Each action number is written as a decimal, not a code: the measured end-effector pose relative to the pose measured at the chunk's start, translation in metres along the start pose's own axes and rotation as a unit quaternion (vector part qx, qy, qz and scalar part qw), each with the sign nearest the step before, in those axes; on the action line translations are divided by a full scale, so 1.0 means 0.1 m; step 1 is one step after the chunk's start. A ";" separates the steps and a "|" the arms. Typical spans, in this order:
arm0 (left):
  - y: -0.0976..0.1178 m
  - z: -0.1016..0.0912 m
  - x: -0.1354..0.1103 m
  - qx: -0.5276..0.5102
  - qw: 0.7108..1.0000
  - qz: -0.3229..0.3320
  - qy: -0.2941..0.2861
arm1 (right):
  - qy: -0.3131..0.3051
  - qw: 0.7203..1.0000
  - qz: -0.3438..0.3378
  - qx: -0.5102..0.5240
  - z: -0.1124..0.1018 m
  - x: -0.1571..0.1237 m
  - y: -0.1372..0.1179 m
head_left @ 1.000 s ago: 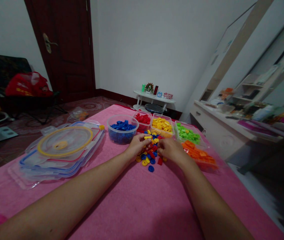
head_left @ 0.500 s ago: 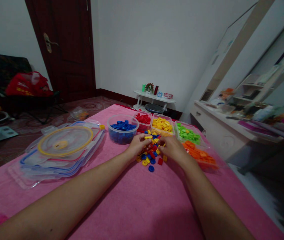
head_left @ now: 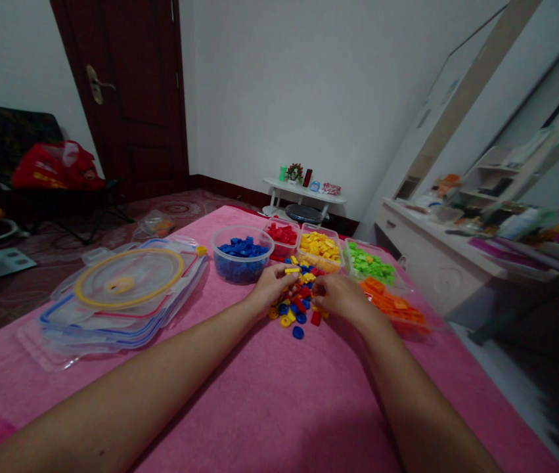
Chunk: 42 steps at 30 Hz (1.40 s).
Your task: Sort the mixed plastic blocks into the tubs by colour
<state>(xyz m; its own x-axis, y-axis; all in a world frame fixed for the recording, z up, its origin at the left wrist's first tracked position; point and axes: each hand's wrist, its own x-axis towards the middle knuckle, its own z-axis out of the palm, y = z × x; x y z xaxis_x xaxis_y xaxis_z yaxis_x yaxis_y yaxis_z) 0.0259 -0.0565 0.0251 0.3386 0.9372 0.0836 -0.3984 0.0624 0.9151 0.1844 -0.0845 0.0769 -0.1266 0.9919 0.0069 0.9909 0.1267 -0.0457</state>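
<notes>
My left hand [head_left: 272,286] is closed at the left side of a mixed pile of toy building bricks [head_left: 303,303], with a yellow brick [head_left: 291,270] at its fingertips. At the pile's right side, my right hand [head_left: 337,293] has its fingers curled together; what they hold, if anything, is hidden. Red, yellow and blue pieces make up the pile, some of them round. A round blue piece [head_left: 298,333] lies at its near edge. Behind the left hand stands a round clear tub of blue bricks [head_left: 242,253].
Clear boxes of red bricks [head_left: 282,234], yellow bricks [head_left: 319,246], green bricks [head_left: 370,264] and orange bricks [head_left: 395,307] line the far and right sides of the pink-covered table [head_left: 269,394]. Stacked lids [head_left: 126,295] lie at left. A white dresser [head_left: 422,243] stands beyond the right edge.
My right hand's fingers have drawn together, and the yellow piece seen at their tips before is out of sight. The left hand has stayed in place.
</notes>
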 end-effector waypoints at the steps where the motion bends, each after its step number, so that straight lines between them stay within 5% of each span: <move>1: 0.00 0.00 0.00 -0.001 1.000 0.002 0.000 | 0.002 1.000 -0.003 0.000 0.01 0.00 0.00; 42: -0.10 -0.04 0.05 0.039 0.999 0.022 -0.026 | -0.001 0.998 -0.058 0.006 -0.01 -0.09 -0.22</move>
<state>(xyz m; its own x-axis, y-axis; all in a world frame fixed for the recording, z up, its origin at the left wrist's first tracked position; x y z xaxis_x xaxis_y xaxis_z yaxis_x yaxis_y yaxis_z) 0.0278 -0.0510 0.0150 0.3673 0.9189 0.1438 -0.3480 -0.0076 0.9375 0.1635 -0.0966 0.0790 -0.2396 0.9708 0.0114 0.9692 0.2398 -0.0558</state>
